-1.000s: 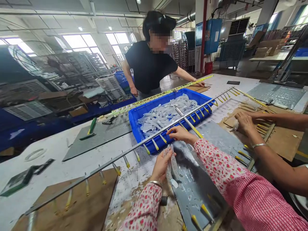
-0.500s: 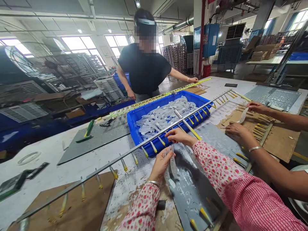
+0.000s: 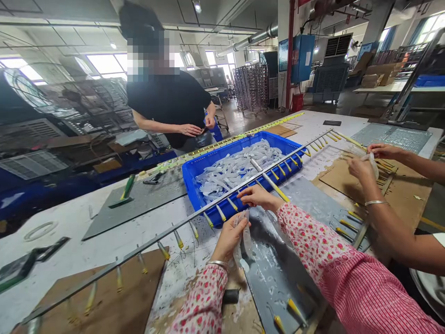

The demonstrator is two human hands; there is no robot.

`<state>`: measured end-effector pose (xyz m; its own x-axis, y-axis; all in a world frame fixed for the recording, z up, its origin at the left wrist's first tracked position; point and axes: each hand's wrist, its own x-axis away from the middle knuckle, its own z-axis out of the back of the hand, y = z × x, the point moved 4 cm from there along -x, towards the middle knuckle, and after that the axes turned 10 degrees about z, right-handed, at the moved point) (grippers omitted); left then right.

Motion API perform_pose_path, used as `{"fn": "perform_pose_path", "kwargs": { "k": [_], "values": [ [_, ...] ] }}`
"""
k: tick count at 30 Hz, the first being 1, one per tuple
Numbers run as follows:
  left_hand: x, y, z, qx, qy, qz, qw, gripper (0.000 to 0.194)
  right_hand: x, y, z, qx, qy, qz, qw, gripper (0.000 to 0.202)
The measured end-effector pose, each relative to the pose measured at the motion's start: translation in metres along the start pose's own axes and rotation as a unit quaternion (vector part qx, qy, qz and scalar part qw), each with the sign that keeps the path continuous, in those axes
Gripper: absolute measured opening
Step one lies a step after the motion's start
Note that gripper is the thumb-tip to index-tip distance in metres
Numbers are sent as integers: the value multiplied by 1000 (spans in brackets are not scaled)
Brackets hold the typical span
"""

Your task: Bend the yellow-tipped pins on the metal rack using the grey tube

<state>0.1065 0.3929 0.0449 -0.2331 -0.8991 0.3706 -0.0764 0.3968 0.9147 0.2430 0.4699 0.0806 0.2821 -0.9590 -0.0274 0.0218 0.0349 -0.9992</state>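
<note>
Clear plastic strips (image 3: 243, 239) sit bunched in her left hand (image 3: 227, 239), fingers closed round them, just before the blue crate (image 3: 194, 172). Her right hand (image 3: 255, 195) rests at the long metal rail (image 3: 174, 227), fingertips pinched together near a yellow-tipped peg (image 3: 232, 204). A co-worker's hands (image 3: 363, 169) work at the right.

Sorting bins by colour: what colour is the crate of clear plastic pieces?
Blue crate, clearest in the head view.

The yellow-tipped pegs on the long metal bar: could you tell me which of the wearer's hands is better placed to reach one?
Probably the right hand: it rests at the bar by the blue crate, while the left hand holds clear pieces.
</note>
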Motion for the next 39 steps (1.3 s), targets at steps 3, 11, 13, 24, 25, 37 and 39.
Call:
{"fn": "perform_pose_path", "kwargs": {
  "k": [3,11,13,24,25,37,39],
  "values": [
    [-2,4,2,-27,-11,8,1000,60,1,1,0,12,2,0,1000,19],
    [3,-1,-11,-5,-26,32,999,53,9,-11,-4,109,18,36,993,24],
    [7,-5,-17,-13,-24,36,999,48,28,-16,0,134,33,50,989,23],
    [11,-24,-41,-33,24,13,999,53,253,42,16,523,-154,29,838,13],
    [12,-24,-43,-32,28,8,999,54,262,49,11,523,-148,23,839,12],
    [27,-38,-48,-80,66,5,995,56,280,80,-4,332,148,123,923,2],
    [29,-41,-52,-89,68,-4,994,56,278,80,-7,337,162,128,919,3]
  ]
}}
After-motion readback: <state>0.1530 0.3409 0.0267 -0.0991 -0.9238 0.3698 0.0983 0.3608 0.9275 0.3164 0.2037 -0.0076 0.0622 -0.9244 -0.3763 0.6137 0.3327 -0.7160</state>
